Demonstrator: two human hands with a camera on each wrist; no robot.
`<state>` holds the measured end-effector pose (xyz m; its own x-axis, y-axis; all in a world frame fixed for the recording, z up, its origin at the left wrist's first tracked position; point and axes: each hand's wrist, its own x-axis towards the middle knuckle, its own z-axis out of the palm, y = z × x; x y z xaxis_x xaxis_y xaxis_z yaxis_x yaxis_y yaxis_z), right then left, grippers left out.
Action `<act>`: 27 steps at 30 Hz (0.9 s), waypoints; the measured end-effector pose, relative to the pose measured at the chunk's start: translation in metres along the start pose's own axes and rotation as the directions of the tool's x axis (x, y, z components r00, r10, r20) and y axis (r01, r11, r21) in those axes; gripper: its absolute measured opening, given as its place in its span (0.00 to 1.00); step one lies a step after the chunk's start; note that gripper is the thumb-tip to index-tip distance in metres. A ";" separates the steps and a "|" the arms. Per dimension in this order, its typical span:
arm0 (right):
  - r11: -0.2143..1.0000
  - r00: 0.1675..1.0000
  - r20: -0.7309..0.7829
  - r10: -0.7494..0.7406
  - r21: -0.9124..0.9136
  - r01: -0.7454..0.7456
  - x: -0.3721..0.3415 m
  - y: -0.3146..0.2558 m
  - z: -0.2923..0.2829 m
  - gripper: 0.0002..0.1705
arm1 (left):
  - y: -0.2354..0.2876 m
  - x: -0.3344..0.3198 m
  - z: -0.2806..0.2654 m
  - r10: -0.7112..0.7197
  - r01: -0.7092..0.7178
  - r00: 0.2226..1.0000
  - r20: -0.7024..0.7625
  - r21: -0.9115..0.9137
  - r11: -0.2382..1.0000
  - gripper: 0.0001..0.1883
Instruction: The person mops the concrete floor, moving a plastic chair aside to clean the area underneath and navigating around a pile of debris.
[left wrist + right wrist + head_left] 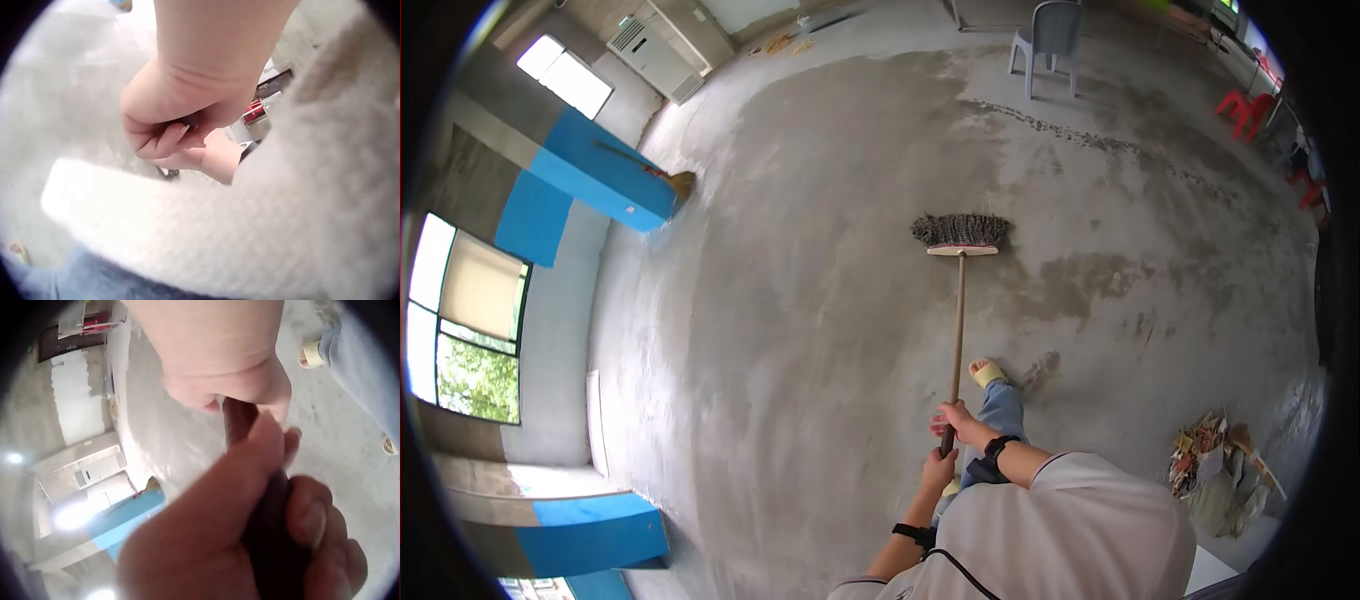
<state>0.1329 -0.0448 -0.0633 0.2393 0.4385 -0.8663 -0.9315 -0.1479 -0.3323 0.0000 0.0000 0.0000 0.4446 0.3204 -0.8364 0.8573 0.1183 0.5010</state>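
A mop with a dark grey yarn head (962, 230) lies out in front on the concrete floor, its wooden handle (958, 330) running back toward the person. Near the handle's top, the left hand (939, 468) grips the dark end part. Just further down the handle is the right hand (965, 422), its fingers around it. In the right wrist view, the left hand (200, 525) wraps the dark grip (275, 544) in the foreground, with the right hand (231, 384) beyond. The left wrist view has the left hand (169, 106) curled, partly covering the right hand (215, 156).
Damp dark patches (1080, 280) mark the floor, and a line of dirt (1080, 135) crosses it beyond the mop. A grey plastic chair (1055, 35) stands ahead. Blue-painted pillars (600, 170) with a broom (680, 184) are leftward; a rubbish heap (1210, 460) lies at right.
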 end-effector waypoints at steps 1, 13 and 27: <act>0.992 0.991 -0.060 -0.119 0.042 0.122 0.004 -0.008 0.003 0.15 | 0.008 0.006 0.003 0.091 -0.091 0.996 -0.018 -0.006 0.996 0.19; 0.992 0.978 -0.188 0.091 -0.067 -0.106 -0.085 0.241 0.084 0.15 | -0.178 -0.171 -0.066 0.030 -0.004 0.984 -0.175 0.145 0.989 0.18; 0.979 0.965 -0.197 -0.173 0.071 0.190 0.031 -0.069 -0.047 0.10 | 0.065 0.046 0.064 0.291 -0.278 0.944 -0.154 0.102 0.955 0.16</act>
<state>0.2172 -0.0626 -0.0846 0.4457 0.2742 -0.8521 -0.8862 0.0010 -0.4633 0.0930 -0.0374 -0.0204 0.6293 0.4819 -0.6097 0.7219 -0.0718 0.6883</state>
